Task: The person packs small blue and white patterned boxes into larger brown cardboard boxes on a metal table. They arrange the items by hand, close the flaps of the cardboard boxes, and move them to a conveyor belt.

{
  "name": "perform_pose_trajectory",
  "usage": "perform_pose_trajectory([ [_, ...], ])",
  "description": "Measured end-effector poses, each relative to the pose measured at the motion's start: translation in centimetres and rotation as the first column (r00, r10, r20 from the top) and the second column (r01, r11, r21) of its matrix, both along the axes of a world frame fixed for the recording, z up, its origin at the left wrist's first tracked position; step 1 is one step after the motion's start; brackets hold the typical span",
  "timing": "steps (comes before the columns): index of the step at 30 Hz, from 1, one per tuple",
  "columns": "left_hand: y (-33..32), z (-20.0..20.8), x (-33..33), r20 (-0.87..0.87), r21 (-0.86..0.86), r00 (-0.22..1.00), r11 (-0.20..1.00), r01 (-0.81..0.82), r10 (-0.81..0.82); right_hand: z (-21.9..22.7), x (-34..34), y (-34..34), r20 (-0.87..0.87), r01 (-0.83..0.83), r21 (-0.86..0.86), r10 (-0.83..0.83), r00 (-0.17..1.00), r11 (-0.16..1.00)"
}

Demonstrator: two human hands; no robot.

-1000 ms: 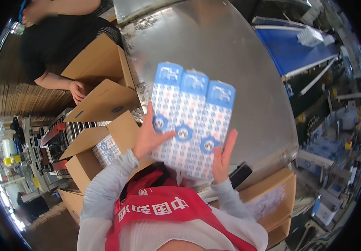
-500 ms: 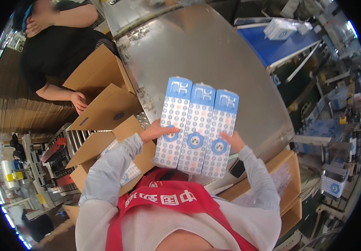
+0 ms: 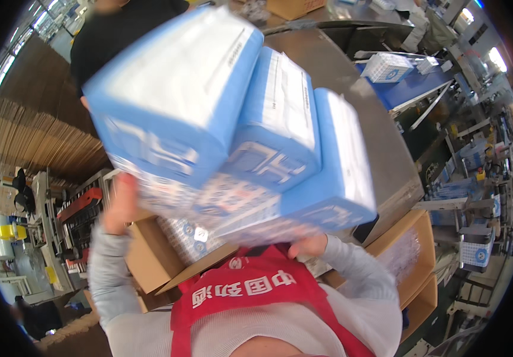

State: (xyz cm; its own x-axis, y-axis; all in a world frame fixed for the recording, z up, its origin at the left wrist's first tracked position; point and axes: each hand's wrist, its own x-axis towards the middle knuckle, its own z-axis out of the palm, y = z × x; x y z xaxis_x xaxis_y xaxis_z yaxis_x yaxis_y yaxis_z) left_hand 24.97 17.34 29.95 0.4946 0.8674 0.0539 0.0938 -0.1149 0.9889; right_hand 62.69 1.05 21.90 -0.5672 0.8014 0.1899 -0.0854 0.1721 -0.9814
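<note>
Three long blue-and-white wrapped packs (image 3: 262, 149), printed with small round marks, are held up side by side and tilted, close to the camera. What is inside the packs does not show. My left hand (image 3: 119, 205), blurred, grips the left side of the row. At the lower right end, my right hand (image 3: 309, 245) presses on the row from underneath, its fingers partly hidden. Below the packs stands an open cardboard box (image 3: 155, 256), in which similar printed packs (image 3: 194, 237) lie.
A metal table (image 3: 381, 137) extends behind the packs. Another person in black (image 3: 131, 30) stands at the far left, by stacked flat cardboard (image 3: 36, 119). To the right are a cardboard box with clear plastic (image 3: 411, 256) and a blue conveyor (image 3: 411, 89) carrying packs.
The three packs have been lifted off the table side, tipped and swung left toward the camera. Both hands moved with them; my left hand went left and my right hand down.
</note>
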Motion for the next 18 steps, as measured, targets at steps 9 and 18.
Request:
perform_pose_trajectory([
  [9, -4.7, -6.5, -10.3, -0.544, 0.563, 0.741, 0.826, -0.025, 0.393, -11.5, -3.2, 8.5, 0.506, 0.297, -0.431, -0.044, 0.861, 0.852],
  [18, -14.3, -15.2, -13.9, -0.823, 0.425, 0.482, 0.888, 0.174, 0.300, -13.6, -26.3, 12.0, 0.450, 0.597, -0.256, -0.452, 0.770, 0.761],
])
